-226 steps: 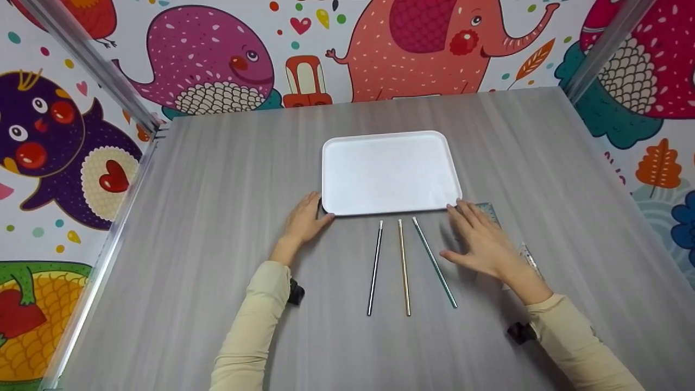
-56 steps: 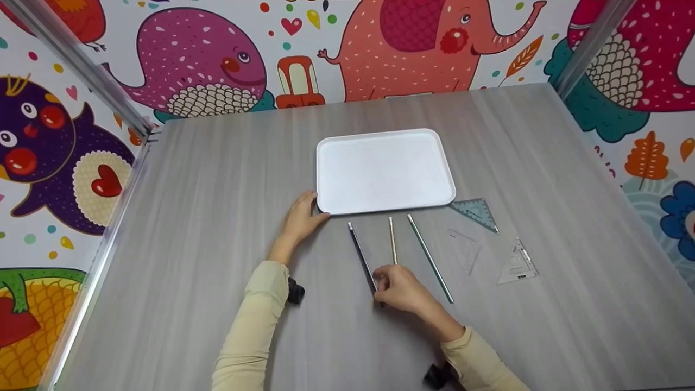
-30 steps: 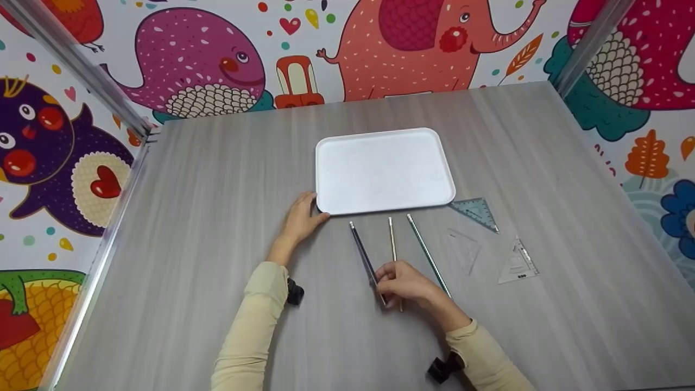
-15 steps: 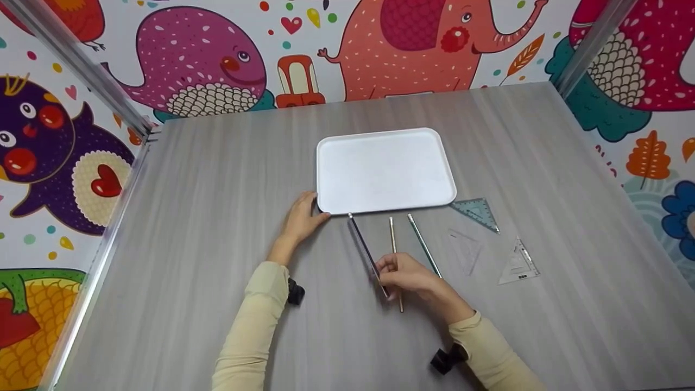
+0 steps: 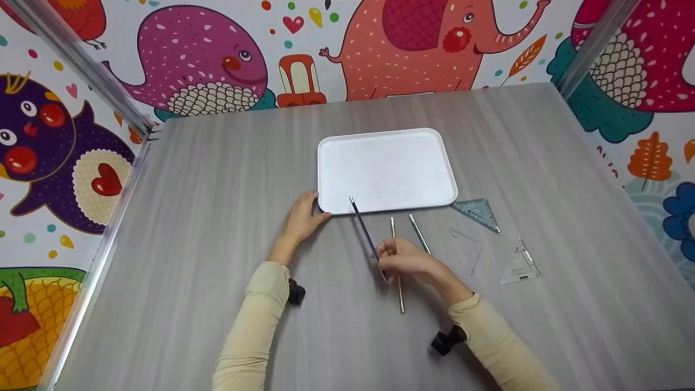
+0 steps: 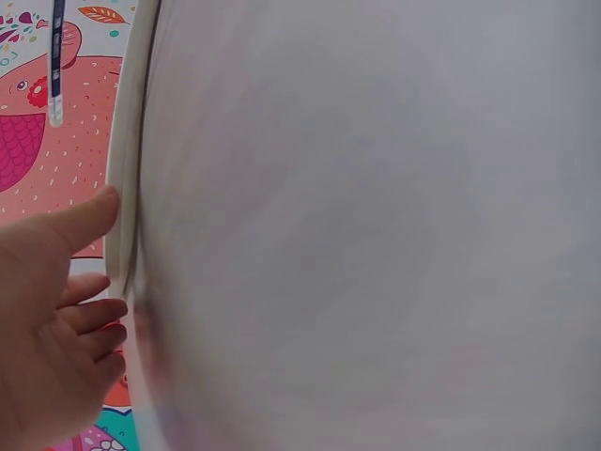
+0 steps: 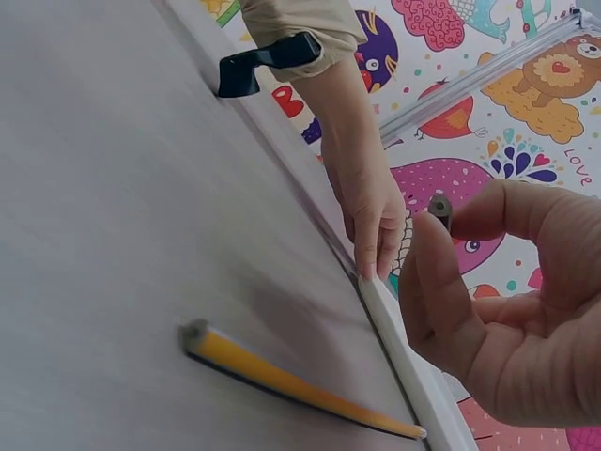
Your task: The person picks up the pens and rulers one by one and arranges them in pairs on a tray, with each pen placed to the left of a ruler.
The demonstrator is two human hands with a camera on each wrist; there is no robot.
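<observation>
My right hand (image 5: 404, 256) pinches a dark pencil (image 5: 362, 225) near its lower end, between thumb and fingertips. The pencil slants up and left, its white-tipped end overlapping the near edge of the white tray (image 5: 388, 168) in the head view. Under that hand lies a gold pencil (image 5: 401, 298), partly covered. A green pencil (image 5: 419, 233) lies beside it, its lower part hidden by the hand. My left hand (image 5: 302, 220) touches the tray's near left corner, with the thumb (image 6: 94, 218) against the rim and the other fingers loosely bent alongside.
Right of the pencils lie a bluish set square (image 5: 480, 213), a faint clear drawing piece (image 5: 468, 250) and a clear triangular set square (image 5: 520, 266). The grey wood-grain table (image 5: 228, 179) is bordered by walls with cartoon animals (image 5: 423, 49).
My right hand has left the tray's right corner, taken the dark pencil and lifted it, carrying it up toward the tray. My left hand stays at the tray's corner.
</observation>
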